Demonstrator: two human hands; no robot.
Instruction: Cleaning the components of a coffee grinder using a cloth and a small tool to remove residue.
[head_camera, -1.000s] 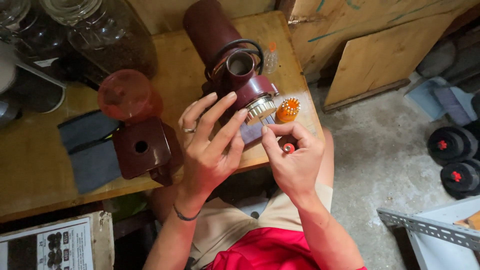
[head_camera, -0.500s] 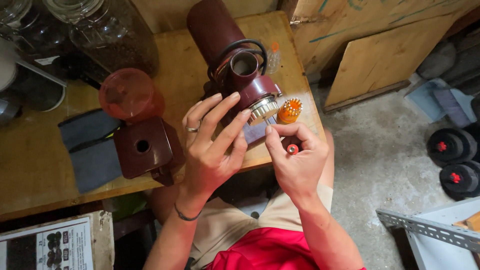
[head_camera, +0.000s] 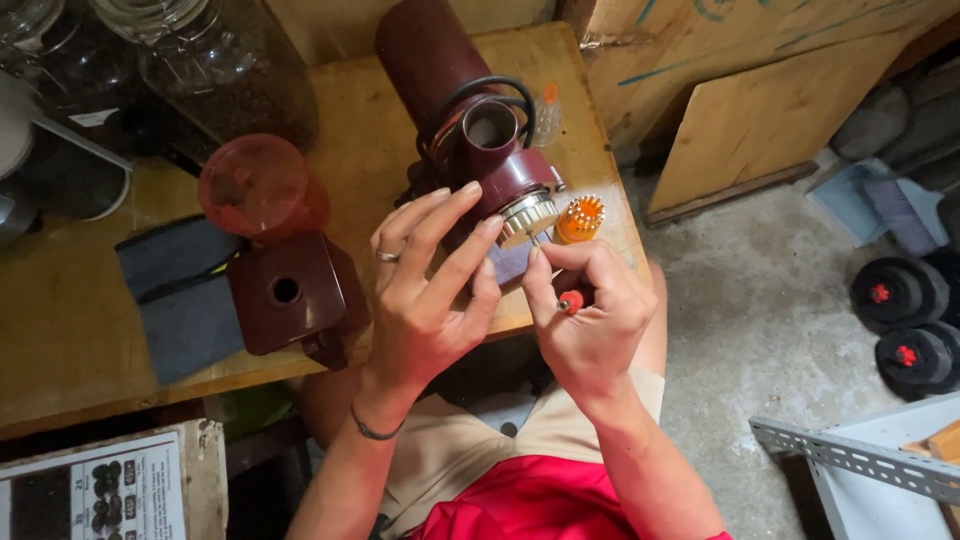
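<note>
A dark red grinder body (head_camera: 455, 110) lies on the wooden table (head_camera: 90, 320), its silver ringed end (head_camera: 527, 215) facing me. My left hand (head_camera: 425, 290) rests on that end with fingers spread, steadying it. My right hand (head_camera: 590, 310) is closed on a small screwdriver with a red cap (head_camera: 570, 300), its thin shaft pointing up at the silver ring. An orange holder of screwdriver bits (head_camera: 580, 218) stands just right of the ring.
A dark red box-shaped housing with a hole (head_camera: 292, 292) and an orange translucent cup (head_camera: 258, 188) sit left of my hands, beside dark cloths (head_camera: 175, 300). Glass jars (head_camera: 215, 70) stand at the back left. Wooden boards (head_camera: 780, 110) lean at right; dumbbells (head_camera: 900, 320) lie on the concrete floor.
The grinder end has tilted slightly and my left fingers shifted on it. My right hand stays at the silver ring with the screwdriver.
</note>
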